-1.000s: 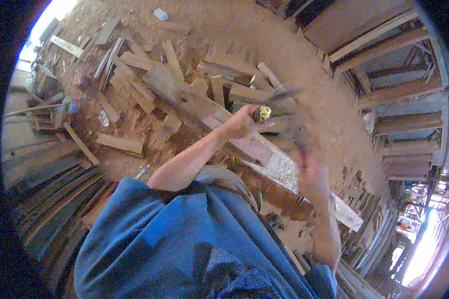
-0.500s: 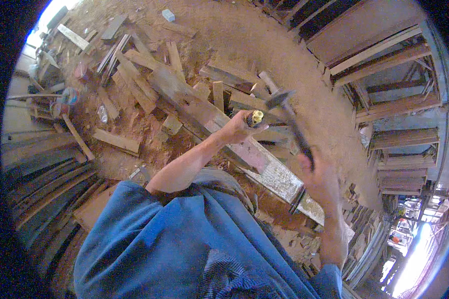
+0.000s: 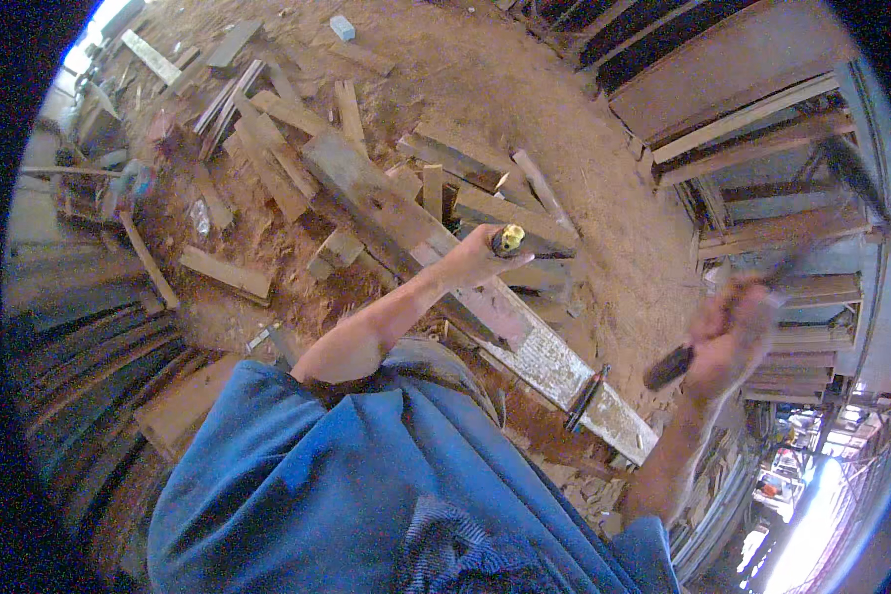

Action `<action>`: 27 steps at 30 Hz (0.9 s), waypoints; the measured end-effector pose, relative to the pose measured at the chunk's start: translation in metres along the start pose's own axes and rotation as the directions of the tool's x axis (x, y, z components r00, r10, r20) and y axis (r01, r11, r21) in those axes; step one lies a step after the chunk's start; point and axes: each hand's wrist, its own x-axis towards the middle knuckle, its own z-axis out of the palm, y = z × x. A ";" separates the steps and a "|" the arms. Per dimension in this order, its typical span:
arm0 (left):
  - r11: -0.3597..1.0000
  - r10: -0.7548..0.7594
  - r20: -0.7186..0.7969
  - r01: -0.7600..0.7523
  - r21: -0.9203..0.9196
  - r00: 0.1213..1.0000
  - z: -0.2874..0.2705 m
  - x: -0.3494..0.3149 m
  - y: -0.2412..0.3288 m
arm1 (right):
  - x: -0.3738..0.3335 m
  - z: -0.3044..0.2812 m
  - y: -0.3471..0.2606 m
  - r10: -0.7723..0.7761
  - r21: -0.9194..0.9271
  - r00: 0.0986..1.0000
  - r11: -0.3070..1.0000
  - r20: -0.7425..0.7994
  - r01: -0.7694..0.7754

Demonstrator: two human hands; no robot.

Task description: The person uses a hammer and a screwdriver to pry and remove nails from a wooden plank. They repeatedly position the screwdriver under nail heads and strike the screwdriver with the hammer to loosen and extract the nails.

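Over the beam (image 3: 495, 307), yellow-topped tool (image 3: 511, 238) left, hammer (image 3: 669, 368) right

Just beyond the shirt (image 3: 356, 475), the beam slants from near right to far left, a dark bar (image 3: 586, 399) across its nearer end. Above it, the left hand's (image 3: 473, 257) fingers wrap the yellow-topped tool, its handle almost end-on, its lower end unclear. Well apart, rightward, the right hand's (image 3: 731, 335) fingers grip the hammer: butt toward the body, blurred head angled outward, away from the yellow-topped tool. Farther off lie offcuts (image 3: 455, 158).

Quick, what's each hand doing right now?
Left hand: closed, holding a yellow-topped tool.
Right hand: closed, holding a hammer, its head blurred.
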 end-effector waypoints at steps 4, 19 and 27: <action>0.995 -0.098 0.033 0.097 0.038 0.995 -0.003 0.006 -0.002 | -0.015 0.013 0.033 -0.040 -0.633 0.939 0.728 0.342 0.262; 0.993 -0.112 -0.237 0.099 -0.064 0.965 0.006 -0.001 0.015 | -0.068 0.040 0.207 -0.022 -0.613 0.994 0.789 -0.107 -0.049; 0.834 -0.216 -0.436 -0.067 -0.547 0.874 -0.013 0.009 -0.032 | -0.103 0.064 0.256 0.338 -0.420 0.938 0.843 -0.073 -0.336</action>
